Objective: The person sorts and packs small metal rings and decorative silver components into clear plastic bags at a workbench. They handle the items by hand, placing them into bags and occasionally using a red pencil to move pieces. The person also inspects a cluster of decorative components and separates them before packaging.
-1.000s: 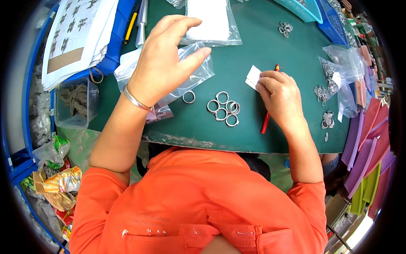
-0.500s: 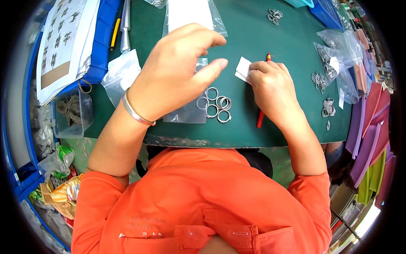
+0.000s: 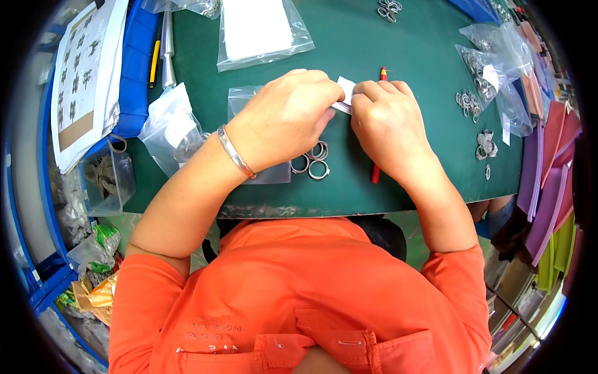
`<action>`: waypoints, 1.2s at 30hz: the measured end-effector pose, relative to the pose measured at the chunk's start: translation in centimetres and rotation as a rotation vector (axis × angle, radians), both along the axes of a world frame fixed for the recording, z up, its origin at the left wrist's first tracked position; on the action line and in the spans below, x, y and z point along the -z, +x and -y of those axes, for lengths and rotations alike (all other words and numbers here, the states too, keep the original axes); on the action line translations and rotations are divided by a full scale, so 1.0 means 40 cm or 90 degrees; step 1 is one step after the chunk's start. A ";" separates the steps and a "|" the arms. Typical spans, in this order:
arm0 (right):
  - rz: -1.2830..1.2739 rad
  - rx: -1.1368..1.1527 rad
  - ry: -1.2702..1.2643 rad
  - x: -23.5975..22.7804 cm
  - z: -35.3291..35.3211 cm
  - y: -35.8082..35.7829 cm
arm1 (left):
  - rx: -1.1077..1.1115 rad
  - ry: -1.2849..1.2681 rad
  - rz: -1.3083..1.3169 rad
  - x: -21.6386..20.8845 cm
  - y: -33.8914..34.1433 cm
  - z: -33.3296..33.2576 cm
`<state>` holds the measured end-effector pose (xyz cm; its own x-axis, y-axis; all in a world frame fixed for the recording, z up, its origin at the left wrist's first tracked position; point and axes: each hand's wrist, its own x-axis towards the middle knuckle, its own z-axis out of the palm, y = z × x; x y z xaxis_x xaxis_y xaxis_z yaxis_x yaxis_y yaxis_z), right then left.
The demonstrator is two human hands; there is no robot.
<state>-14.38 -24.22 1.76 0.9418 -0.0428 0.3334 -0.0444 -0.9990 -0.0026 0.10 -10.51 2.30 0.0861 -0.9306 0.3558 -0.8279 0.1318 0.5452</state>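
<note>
Right hand (image 3: 390, 123) clamped on paper slip (image 3: 346, 89); left hand (image 3: 288, 115) at its edge, grip indiscernible. Lowering the latter could scatter metal rings (image 3: 318, 160) nearside of the slip.

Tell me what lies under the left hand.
Part of a clear plastic bag shows from under the left hand, with metal rings at its right edge. Whatever lies directly beneath the palm is covered and cannot be seen.

No legible text; lettering (image 3: 208, 326) on the orange shirt (image 3: 293, 268) is faint
</note>
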 end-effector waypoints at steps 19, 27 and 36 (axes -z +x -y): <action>0.102 0.052 0.215 0.020 0.023 -0.013 | -0.060 0.056 -0.037 0.016 -0.011 0.036; 0.088 0.043 0.237 0.025 0.037 -0.014 | -0.026 0.097 0.016 0.019 0.014 0.073; 0.078 0.053 0.293 0.019 0.042 -0.014 | -0.045 0.166 0.102 0.016 0.035 0.111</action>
